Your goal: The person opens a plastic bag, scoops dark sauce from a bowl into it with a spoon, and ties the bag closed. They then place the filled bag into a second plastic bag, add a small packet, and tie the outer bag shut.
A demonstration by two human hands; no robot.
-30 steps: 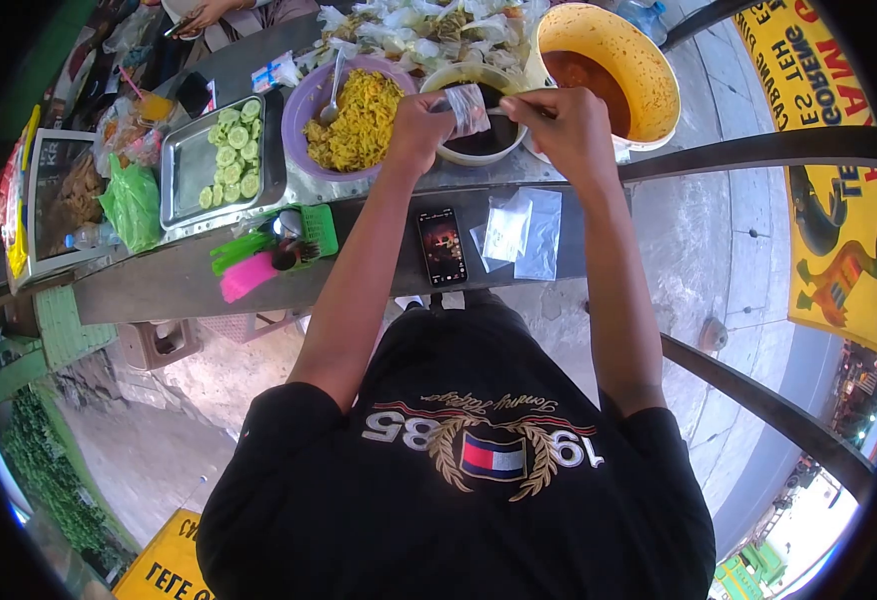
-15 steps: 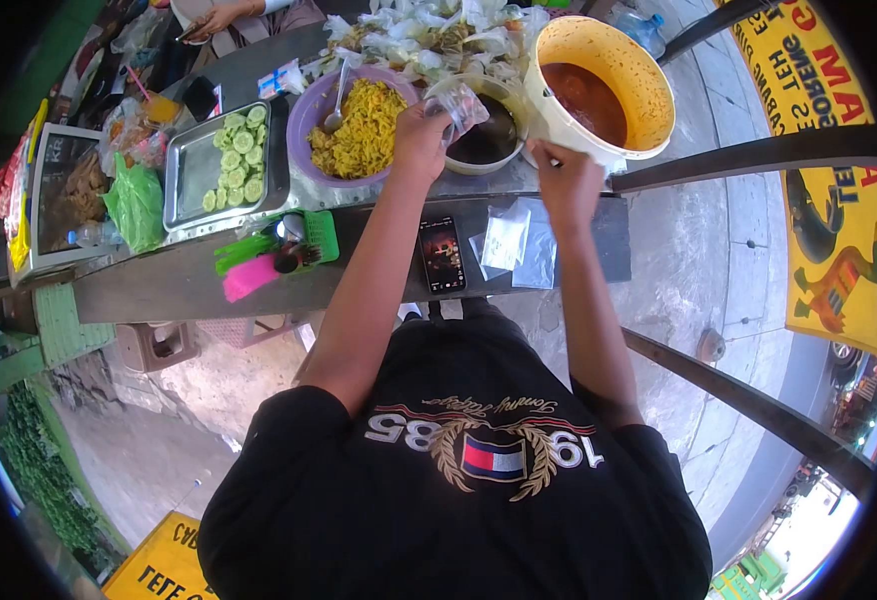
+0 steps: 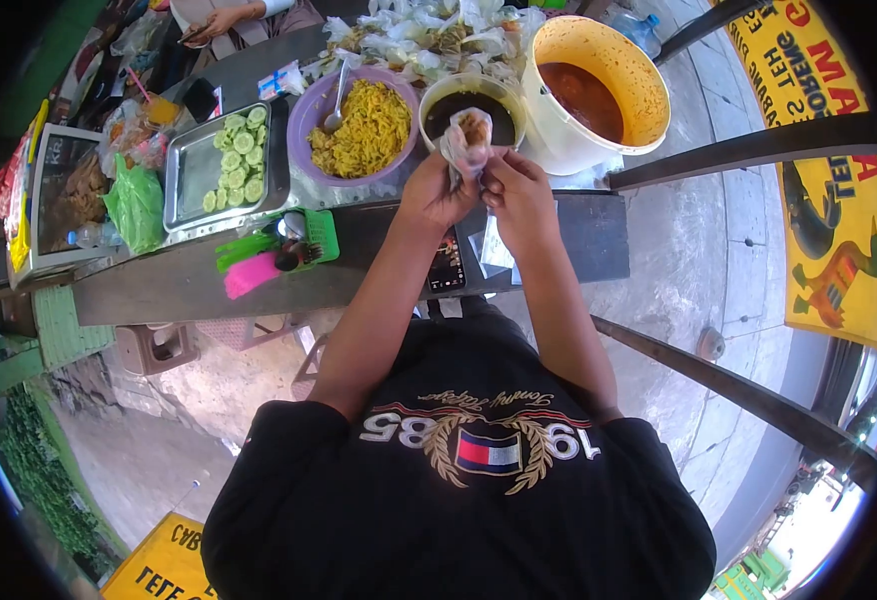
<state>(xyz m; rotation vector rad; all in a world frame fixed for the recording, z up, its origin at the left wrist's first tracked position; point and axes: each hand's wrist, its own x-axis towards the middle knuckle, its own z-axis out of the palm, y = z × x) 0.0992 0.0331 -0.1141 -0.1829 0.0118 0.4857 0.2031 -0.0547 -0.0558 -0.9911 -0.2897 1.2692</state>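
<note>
Both hands meet over the counter's near ledge. My left hand (image 3: 437, 192) and my right hand (image 3: 519, 195) pinch the neck of a small clear plastic bag (image 3: 467, 136) that has brownish sauce in its bulged end. Just beyond the bag stands a white bowl of dark sauce (image 3: 472, 104). To its left is a purple bowl of yellow noodles (image 3: 357, 124) with a spoon in it. A large cream bucket of red-brown sauce (image 3: 595, 88) stands to the right. A phone (image 3: 446, 268) and flat empty plastic bags (image 3: 495, 248) lie under my forearms.
A metal tray with cucumber slices (image 3: 221, 160) sits left of the noodles. A green basket with pink and green utensils (image 3: 277, 250) rests on the ledge. Filled tied bags (image 3: 429, 35) pile at the back. Another person's hand (image 3: 221, 16) shows top left. Metal rails (image 3: 759, 150) cross on the right.
My right hand left the bucket's side and came to the bag. My left hand drew the bag back from over the dark sauce bowl toward me; both hands now hold its neck.
</note>
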